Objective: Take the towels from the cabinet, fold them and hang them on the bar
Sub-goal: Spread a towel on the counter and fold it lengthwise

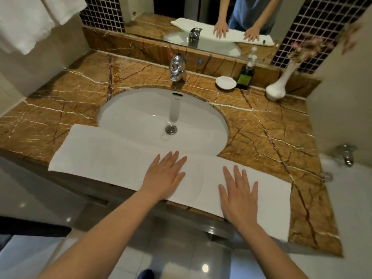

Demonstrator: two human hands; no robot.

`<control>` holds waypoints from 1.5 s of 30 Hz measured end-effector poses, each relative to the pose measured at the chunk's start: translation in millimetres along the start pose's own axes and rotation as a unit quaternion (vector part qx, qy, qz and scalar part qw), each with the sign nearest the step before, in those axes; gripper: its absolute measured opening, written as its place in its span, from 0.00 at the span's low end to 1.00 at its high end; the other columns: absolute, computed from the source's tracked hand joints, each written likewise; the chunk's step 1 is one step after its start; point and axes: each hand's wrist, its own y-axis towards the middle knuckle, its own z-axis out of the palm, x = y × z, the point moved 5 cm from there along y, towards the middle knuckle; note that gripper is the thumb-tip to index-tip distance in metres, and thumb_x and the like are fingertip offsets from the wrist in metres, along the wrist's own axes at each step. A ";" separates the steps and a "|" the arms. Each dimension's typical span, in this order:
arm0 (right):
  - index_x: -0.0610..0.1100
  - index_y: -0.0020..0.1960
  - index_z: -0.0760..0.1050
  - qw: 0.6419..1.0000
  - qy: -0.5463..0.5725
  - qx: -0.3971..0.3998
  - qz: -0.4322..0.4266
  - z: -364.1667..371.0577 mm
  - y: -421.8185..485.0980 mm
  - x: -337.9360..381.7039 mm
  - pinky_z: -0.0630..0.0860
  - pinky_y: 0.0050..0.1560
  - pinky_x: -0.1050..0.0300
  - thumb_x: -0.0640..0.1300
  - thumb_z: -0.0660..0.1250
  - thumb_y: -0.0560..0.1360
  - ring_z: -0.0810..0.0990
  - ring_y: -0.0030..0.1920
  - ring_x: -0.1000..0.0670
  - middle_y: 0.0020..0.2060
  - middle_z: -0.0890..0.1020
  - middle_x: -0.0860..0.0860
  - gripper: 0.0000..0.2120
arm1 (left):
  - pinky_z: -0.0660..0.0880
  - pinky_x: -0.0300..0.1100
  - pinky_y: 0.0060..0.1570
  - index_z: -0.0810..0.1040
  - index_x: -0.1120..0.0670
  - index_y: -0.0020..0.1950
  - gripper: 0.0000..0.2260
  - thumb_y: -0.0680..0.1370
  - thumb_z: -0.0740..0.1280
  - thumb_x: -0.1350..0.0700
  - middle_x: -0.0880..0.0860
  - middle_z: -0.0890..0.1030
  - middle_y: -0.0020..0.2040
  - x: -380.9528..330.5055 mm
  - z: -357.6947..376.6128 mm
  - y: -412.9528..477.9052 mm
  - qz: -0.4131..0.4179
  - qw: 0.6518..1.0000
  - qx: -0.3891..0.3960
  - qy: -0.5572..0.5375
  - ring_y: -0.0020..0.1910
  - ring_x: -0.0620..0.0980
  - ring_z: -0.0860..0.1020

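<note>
Head view, left hand [164, 175], right hand [238, 195] on towel [104, 156], bottle [245, 74] label blurred

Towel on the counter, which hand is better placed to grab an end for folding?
Likely the right hand: it rests close to the right end of the towel; the left hand lies midway.

Countertop [60, 93]: back-left corner and left edge bare, open passage. Hanging towels [30, 21] overhang that corner from above.
Back edge, centre: faucet [178, 68] upright, spout over sink [141, 113].
Back-right corner crowded: soap dish [225, 82], pump bottle [245, 74] and vase [276, 88] in a row, close together.
Stone between sink and right edge bare.
Front edge covered by flat towel [112, 156]; left hand [165, 176] and right hand [238, 196] lie flat on it.
</note>
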 end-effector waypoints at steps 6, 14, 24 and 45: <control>0.58 0.78 0.47 1.000 -0.005 0.002 -0.007 -0.6 -2.3 -20.2 0.34 0.73 0.45 0.63 0.33 0.76 0.44 0.77 0.49 0.78 0.48 0.53 0.31 | 0.45 0.49 0.74 0.48 0.42 0.77 0.28 0.77 0.35 0.39 0.50 0.52 0.78 3.0 4.7 -4.9 -0.018 1.000 -0.009 0.013 0.77 0.50 0.50; 0.54 0.78 0.52 0.999 -0.027 0.012 -0.028 -10.8 -5.3 -44.9 0.43 0.74 0.43 0.60 0.36 0.77 0.49 0.77 0.48 0.78 0.53 0.49 0.31 | 0.55 0.51 0.72 0.60 0.51 0.75 0.27 0.78 0.44 0.45 0.55 0.63 0.75 -24.3 -6.1 -2.4 0.010 0.999 -0.021 0.022 0.74 0.55 0.62; 0.53 0.78 0.44 0.998 -0.015 0.023 -0.050 -13.2 -17.5 -87.1 0.39 0.75 0.51 0.64 0.29 0.76 0.41 0.77 0.50 0.78 0.47 0.50 0.34 | 0.47 0.49 0.75 0.47 0.45 0.78 0.25 0.81 0.42 0.42 0.50 0.49 0.79 -110.6 5.7 7.1 0.148 0.989 0.000 0.013 0.77 0.50 0.47; 0.52 0.78 0.36 0.991 -0.061 0.117 -0.017 -25.6 -18.7 -86.4 0.40 0.75 0.47 0.60 0.34 0.78 0.37 0.77 0.47 0.77 0.39 0.48 0.30 | 0.51 0.50 0.75 0.48 0.46 0.78 0.26 0.82 0.54 0.50 0.50 0.45 0.79 -115.3 -15.7 -4.5 0.103 0.985 0.137 0.029 0.77 0.51 0.46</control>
